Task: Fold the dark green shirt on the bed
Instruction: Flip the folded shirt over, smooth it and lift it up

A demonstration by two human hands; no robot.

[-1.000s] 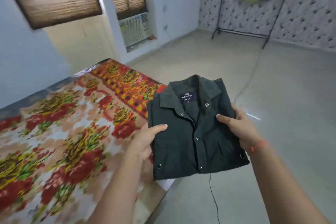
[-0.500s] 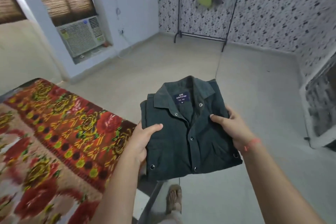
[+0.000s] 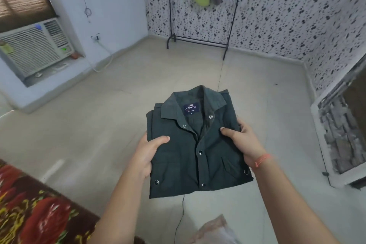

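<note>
Both hands grip the folded dark green shirt [image 3: 198, 144]: the left hand [image 3: 147, 154] and the right hand [image 3: 242, 142] each close on one side, thumbs on top. The shirt is now in the air over the floor [image 3: 99, 125], and the bed [image 3: 29, 210] has slid to the lower left corner. The folding looks finished; the person seems to carry it away.
</note>
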